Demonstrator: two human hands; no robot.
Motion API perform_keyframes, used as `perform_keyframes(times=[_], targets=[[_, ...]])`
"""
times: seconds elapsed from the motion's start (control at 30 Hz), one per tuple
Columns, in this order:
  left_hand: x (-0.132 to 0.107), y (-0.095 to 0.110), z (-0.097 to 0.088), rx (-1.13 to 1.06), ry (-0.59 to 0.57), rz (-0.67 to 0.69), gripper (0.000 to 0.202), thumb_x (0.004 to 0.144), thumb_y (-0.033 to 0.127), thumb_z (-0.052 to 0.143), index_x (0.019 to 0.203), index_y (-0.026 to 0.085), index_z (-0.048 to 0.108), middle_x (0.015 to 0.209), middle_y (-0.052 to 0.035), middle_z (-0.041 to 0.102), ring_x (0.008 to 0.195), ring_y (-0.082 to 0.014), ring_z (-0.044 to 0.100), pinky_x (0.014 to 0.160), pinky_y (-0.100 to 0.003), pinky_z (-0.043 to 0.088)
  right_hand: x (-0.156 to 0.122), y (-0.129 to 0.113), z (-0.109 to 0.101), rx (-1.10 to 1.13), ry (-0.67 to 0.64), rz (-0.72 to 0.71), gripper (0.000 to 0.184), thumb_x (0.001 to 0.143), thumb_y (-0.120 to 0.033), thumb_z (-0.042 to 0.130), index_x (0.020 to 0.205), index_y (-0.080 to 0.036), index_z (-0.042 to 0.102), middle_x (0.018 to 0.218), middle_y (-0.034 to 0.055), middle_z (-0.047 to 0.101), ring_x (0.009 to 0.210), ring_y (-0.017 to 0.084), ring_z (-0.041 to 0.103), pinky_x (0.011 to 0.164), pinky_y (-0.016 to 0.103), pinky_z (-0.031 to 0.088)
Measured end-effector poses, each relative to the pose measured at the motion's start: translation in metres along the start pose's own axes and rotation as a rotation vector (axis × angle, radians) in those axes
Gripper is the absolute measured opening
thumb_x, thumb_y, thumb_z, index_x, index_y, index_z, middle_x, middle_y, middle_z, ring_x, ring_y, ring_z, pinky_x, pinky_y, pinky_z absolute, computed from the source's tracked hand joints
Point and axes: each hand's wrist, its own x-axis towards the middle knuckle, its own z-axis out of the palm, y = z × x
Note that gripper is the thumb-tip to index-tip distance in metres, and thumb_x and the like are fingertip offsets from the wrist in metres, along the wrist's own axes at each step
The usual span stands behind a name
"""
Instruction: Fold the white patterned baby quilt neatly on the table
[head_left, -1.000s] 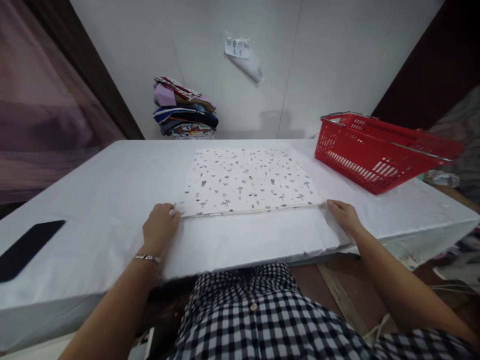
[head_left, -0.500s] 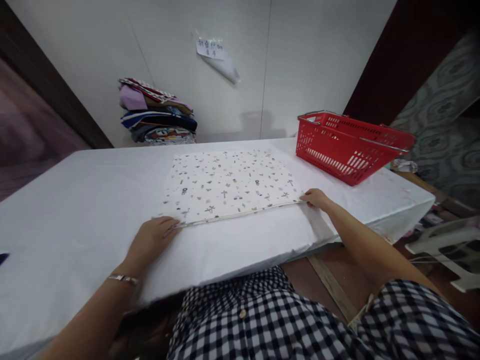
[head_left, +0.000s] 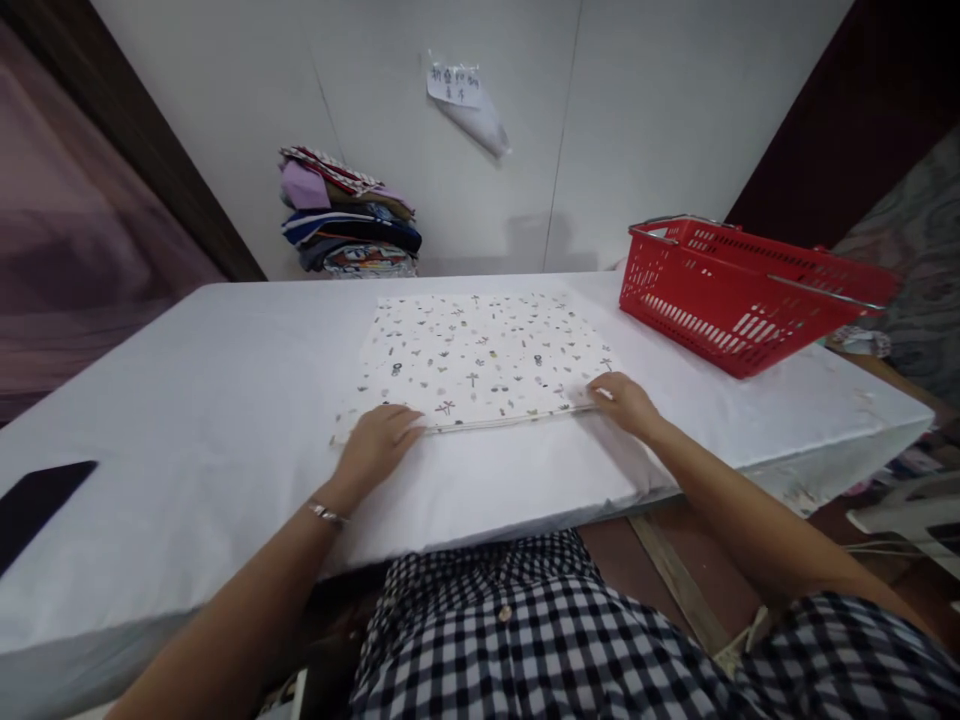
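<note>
A folded white cloth printed with small dark figures lies flat on the white-covered table. My left hand rests palm down on the cloth's near left corner, fingers stretched out over it. My right hand lies on the near right edge, fingers flat against the fabric. Neither hand lifts the cloth. A thin bracelet sits on my left wrist.
A red plastic basket stands tilted at the table's right back. A stack of folded clothes sits against the wall at the back left. A black flat object lies at the far left edge. A paper note hangs on the wall.
Both hands have slid inward along the cloth's near edge, the left one moving right onto the corner. The camera view has swung back to the left.
</note>
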Motion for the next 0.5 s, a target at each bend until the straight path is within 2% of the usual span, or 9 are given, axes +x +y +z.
perform_keyframes(times=[0.1,0.17,0.3,0.5], targets=[[0.022,0.029,0.017,-0.052,-0.047,0.105,0.032,0.092,0.035,0.043,0.102,0.019,0.068,0.105,-0.0081,0.068,0.1,-0.0231,0.059,0.088,-0.039,0.046,0.012,-0.032,0.019,0.12,-0.069,-0.252,0.02,0.089,-0.032,0.054,0.095,-0.025,0.071,0.102,0.0058,0.068,0.1,0.023,0.058,0.087,0.038,0.048],[0.033,0.041,0.029,-0.076,-0.089,0.119,0.027,0.091,0.032,0.047,0.101,0.019,0.068,0.106,-0.0078,0.068,0.099,-0.0227,0.059,0.087,-0.039,0.046,0.019,-0.046,0.029,0.134,-0.093,-0.319,0.019,0.089,-0.03,0.055,0.095,-0.024,0.072,0.102,0.0071,0.068,0.099,0.023,0.058,0.086,0.037,0.048],[0.043,0.046,0.044,-0.131,-0.13,0.093,0.021,0.089,0.027,0.052,0.095,0.02,0.07,0.098,-0.0061,0.068,0.093,-0.0206,0.059,0.085,-0.037,0.046,0.025,-0.055,0.04,0.116,-0.103,-0.33,0.02,0.09,-0.027,0.054,0.093,-0.02,0.073,0.099,0.0093,0.068,0.095,0.022,0.058,0.084,0.036,0.048],[0.043,0.044,0.049,-0.256,-0.096,-0.011,0.018,0.087,0.027,0.055,0.091,0.021,0.071,0.092,-0.0041,0.067,0.088,-0.019,0.058,0.081,-0.034,0.047,0.023,-0.056,0.044,0.13,-0.095,-0.265,0.02,0.09,-0.024,0.052,0.089,-0.02,0.072,0.096,0.0088,0.068,0.092,0.022,0.057,0.081,0.036,0.048]])
